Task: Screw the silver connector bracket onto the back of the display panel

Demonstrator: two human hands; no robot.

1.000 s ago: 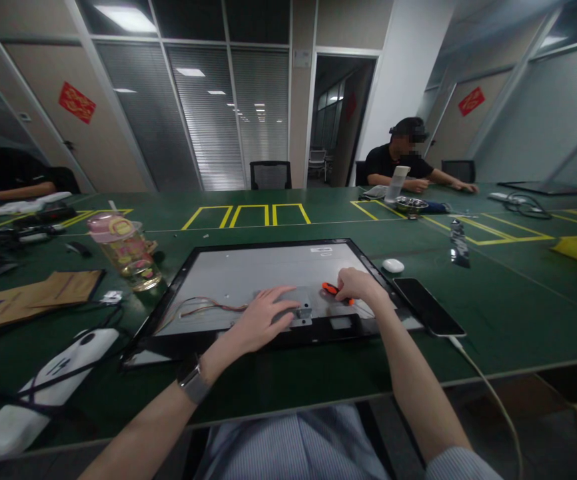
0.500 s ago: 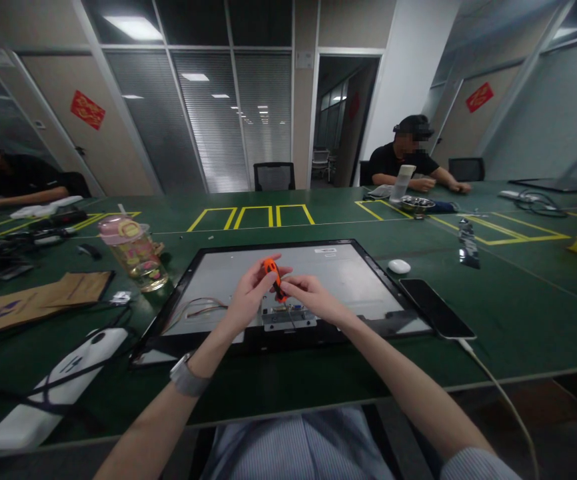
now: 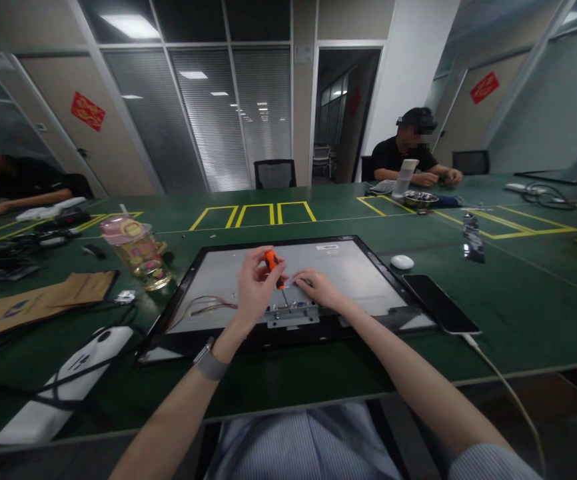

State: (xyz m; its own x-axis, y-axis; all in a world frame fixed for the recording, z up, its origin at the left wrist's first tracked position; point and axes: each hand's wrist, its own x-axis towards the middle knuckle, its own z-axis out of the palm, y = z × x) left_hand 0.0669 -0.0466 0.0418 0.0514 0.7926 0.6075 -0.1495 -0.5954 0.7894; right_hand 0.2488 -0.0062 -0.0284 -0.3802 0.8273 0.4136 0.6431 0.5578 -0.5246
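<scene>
Taking the middle of the flat panel (image 3: 223, 267) as the centre of a clock, the panel lay on the green table (image 3: 248, 393), its black frame around a pale back. The left hand (image 3: 254, 288), with a watch (image 3: 211, 360) on its wrist, gripped the orange and black handle of a screwdriver (image 3: 273, 264). The tool stood tilted over the panel, its thin shaft slanting down toward 5 o'clock, to the metal bracket (image 3: 292, 318) at the panel's 6 o'clock edge; whether the tip touched a screw could not be told. The right hand (image 3: 320, 290) was just beside the shaft, at 3 o'clock from it, fingers bent; whether they pinched anything could not be made out.

Thin wires (image 3: 211, 303) ran across the panel at 8 o'clock. A phone (image 3: 441, 305) lay at 3 o'clock, with a small white case (image 3: 402, 262) between 2 and 3. A pink-lidded cup (image 3: 136, 250) stood between 9 and 10, a brown paper bag (image 3: 38, 303) lay at 9, and a white power strip (image 3: 68, 380) lay at 8.
</scene>
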